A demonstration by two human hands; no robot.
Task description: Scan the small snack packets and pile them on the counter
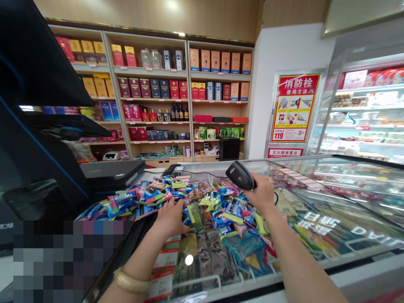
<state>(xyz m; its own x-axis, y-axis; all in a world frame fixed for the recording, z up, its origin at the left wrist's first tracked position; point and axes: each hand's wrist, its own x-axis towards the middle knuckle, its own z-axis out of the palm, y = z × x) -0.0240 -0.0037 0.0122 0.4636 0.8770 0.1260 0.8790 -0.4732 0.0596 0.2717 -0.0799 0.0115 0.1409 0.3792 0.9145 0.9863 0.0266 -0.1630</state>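
A black handheld barcode scanner (241, 175) is gripped in my right hand (262, 192), raised over the glass top of a freezer, its head pointing up and left. Below it lies a loose heap of small blue, green and pink packets (235, 210). My left hand (172, 216) rests at the edge of a second heap of similar packets (151, 195), fingers spread and thumb apart. Its fingertips touch or nearly touch the packets; I cannot make out anything held. A bracelet (131, 282) circles my left wrist.
The freezer's glass lid (315, 202) stretches away to the right, with packaged goods beneath it. At left stands a dark checkout terminal (47, 139). Shelves of boxed bottles (158, 88) line the back wall, near a red fire-hydrant sign (293, 107) and a lit display fridge (366, 113).
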